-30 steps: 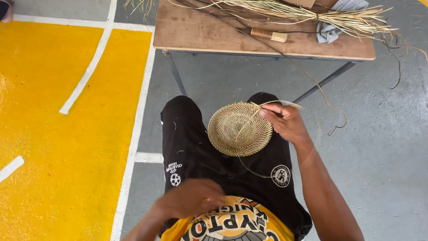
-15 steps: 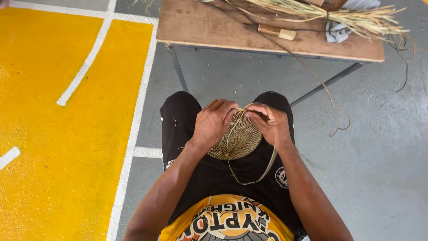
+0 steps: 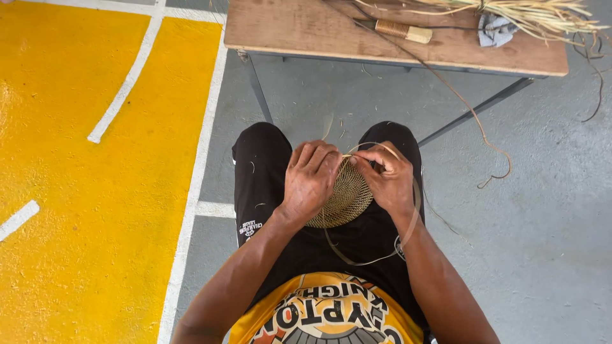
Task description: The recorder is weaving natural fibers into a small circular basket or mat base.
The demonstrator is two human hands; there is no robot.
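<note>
Two hands meet over the lap, both closed on a round woven disc [image 3: 341, 197] of straw-coloured fibre. Left hand [image 3: 310, 178] lies across the disc's left half, fingers curled over the upper rim, apparently steadying it against the thighs. Right hand [image 3: 387, 178] pinches at the upper right rim, fingertips close to those of the left; a thin flat fibre strand [image 3: 376, 258] loops from there down over the black shorts [image 3: 261, 172] and back up, so the pinch likely keeps the working end taut at the edge. Disc rests tilted on the lap, between the knees, well apart from the counter.

Wooden counter [image 3: 306, 28] stands ahead on dark metal legs. On it: a tool with a wrapped handle [image 3: 403, 30], a grey cloth [image 3: 494, 30], a bundle of dry straw [image 3: 523, 9]. One long strand [image 3: 475, 121] trails from the counter to the grey floor. Yellow painted floor [image 3: 76, 210] with white lines lies to the left.
</note>
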